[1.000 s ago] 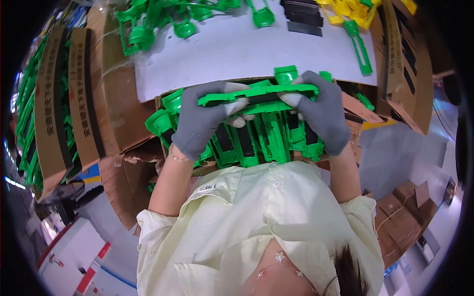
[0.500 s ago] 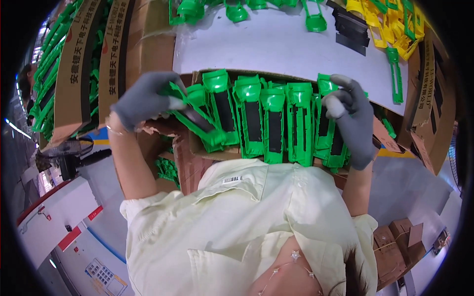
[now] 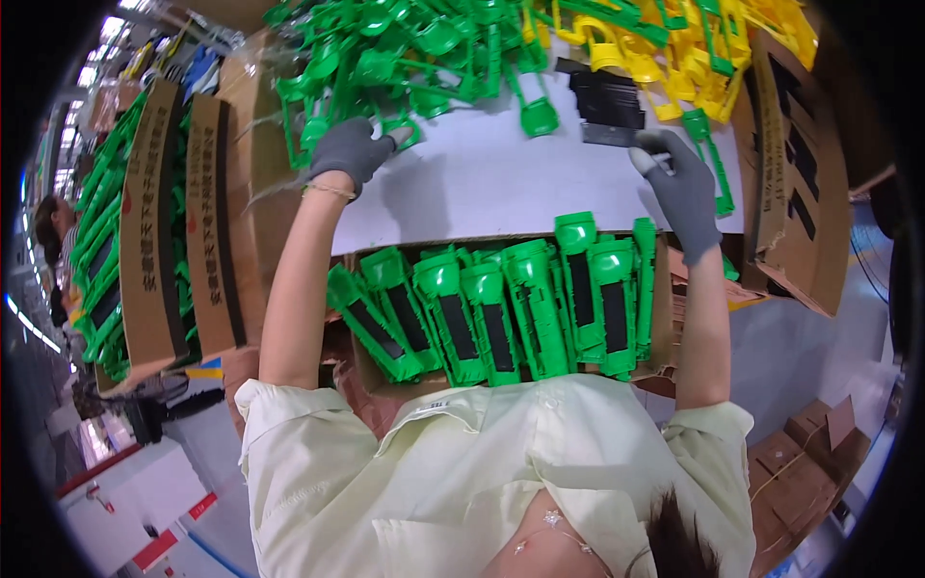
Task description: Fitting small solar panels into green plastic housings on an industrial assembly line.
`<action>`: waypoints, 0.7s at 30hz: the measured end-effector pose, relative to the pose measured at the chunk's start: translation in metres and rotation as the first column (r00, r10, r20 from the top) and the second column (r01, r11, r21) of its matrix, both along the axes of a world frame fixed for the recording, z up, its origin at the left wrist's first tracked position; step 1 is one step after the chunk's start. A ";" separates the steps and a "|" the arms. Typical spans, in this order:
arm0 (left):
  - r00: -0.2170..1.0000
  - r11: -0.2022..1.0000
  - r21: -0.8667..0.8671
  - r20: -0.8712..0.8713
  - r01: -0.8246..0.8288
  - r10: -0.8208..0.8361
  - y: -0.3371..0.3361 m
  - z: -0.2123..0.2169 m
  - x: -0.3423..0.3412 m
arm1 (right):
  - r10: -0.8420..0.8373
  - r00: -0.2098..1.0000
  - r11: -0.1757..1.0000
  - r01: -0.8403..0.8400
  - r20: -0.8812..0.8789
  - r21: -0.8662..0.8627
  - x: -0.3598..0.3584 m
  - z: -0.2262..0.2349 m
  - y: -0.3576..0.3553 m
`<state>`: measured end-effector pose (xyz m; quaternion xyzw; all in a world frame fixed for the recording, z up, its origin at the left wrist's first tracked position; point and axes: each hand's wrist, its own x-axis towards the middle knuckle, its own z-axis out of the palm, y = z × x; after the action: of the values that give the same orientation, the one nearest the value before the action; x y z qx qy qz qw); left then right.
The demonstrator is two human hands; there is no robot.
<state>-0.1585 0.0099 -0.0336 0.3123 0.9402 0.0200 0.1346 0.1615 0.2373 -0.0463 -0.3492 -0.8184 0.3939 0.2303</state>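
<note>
My left hand (image 3: pixel 349 157), in a grey glove with pale fingertips, reaches over the white tabletop. Its fingers are stretched toward a green plastic frame (image 3: pixel 409 135) at the near edge of a heaped pile; whether they touch it I cannot tell. My right hand (image 3: pixel 680 193), gloved the same way, has its thumb and fingers apart beside a stack of thin black strips (image 3: pixel 609 108). Nothing shows in its grasp. Between my forearms, a cardboard box (image 3: pixel 659 332) holds several green plastic frames (image 3: pixel 453 318), upright or leaning, with black strips set in them.
The white tabletop (image 3: pixel 482 188) lies beyond the box. Yellow plastic frames (image 3: pixel 679 63) are heaped at the far right, near a single green frame (image 3: pixel 710 159). Tall cartons (image 3: pixel 154 231) with green frames stand left; another carton (image 3: pixel 795 173) stands right. Brown boxes (image 3: pixel 795 472) sit lower right.
Both hands have left the box of green frames and moved away from me over the tabletop. My left hand has let go of the frame it held. The view has shifted toward the pile.
</note>
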 end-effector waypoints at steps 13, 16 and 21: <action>0.990 0.968 0.217 0.085 -0.125 0.109 -0.030 0.020 0.003 | 0.101 0.901 0.851 -0.298 0.421 0.433 -0.019 -0.024 0.052; 0.990 0.893 0.437 -0.036 -0.105 0.134 -0.054 0.042 0.032 | 0.116 0.923 0.930 -0.231 0.366 0.286 -0.017 -0.013 0.039; 0.863 0.313 0.830 0.502 -0.462 -0.056 -0.076 0.069 0.093 | -0.085 0.988 0.888 0.018 -0.126 -0.459 -0.002 0.031 -0.011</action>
<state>-0.0653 -0.0663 0.0352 0.1924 0.7302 0.6411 0.1366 0.1592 0.2265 -0.0157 -0.3860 -0.6748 0.5930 0.2100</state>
